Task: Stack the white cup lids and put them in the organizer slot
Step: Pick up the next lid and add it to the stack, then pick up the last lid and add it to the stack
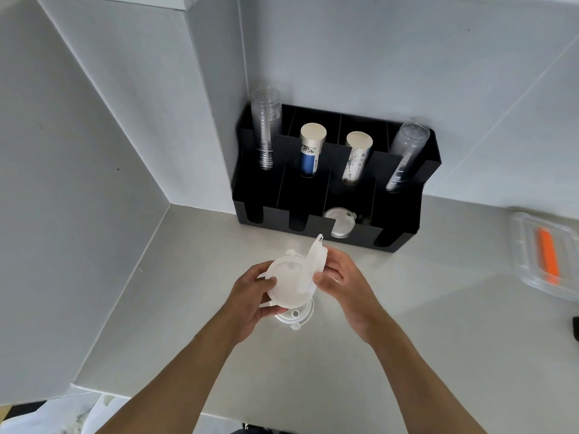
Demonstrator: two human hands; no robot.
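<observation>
A: Where are the lids?

B: Both hands hold them above the counter, just in front of the black organizer. The left hand grips a flat lid by its left rim, thumb on top and fingers curled underneath. Its broad face points up toward the camera.

A: And the other hand?

B: The right hand pinches a second lid by its right edge, fingers closed on it. That one stands tilted, almost on edge, its face turned left toward the flat lid and its small tab pointing up toward the organizer. Its lower edge touches the flat lid's right side.

A: Any lids elsewhere?

B: Yes. More lids sit just beneath the flat lid, near the left palm, with a small round spout showing at the near side. I cannot tell whether they rest on the counter or hang from the hand. Another lid lies in the organizer's third front slot from the left, leaning back, face up.

A: What fills the back slots?

B: Stacks of clear cups at the left, more clear cups at the right, and two paper cup stacks between them, all leaning with their long axes running from front to back.
</observation>
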